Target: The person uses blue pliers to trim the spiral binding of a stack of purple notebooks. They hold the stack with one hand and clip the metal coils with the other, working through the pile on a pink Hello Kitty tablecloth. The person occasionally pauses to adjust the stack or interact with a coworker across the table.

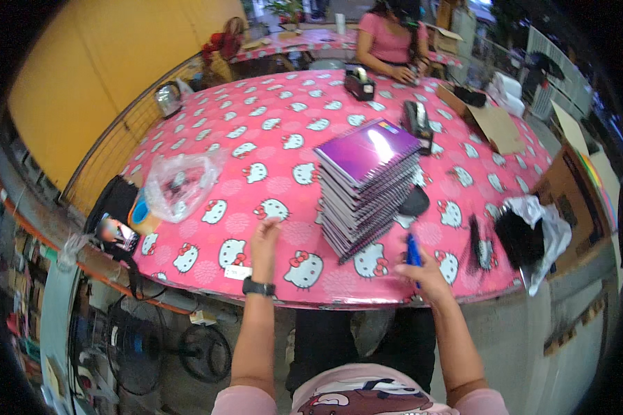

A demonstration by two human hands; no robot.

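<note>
A tall stack of spiral-bound notebooks (pixel 370 153) with a shiny purple cover on top stands on the pink table between my hands. Left of the stack, my left hand (pixel 264 243) is raised over the table, its fingers loosely stretched and nothing visible in them. A small white tag (pixel 237 272) lies beside that wrist. My right hand (pixel 429 275) is closed around a slim blue tool (pixel 413 252) near the table's front edge; its exact kind is unclear. Just behind the tool lies a dark rounded object (pixel 414 202).
Two black tape dispensers (pixel 417 126) (pixel 359 84) stand behind the stack. A clear plastic bag (pixel 180 185) and a phone (pixel 118 233) are at left. At right lie a black brush-like item (pixel 481 245), a plastic bag (pixel 550 232) and cardboard boxes (pixel 567 183). A person (pixel 394 43) works across the table.
</note>
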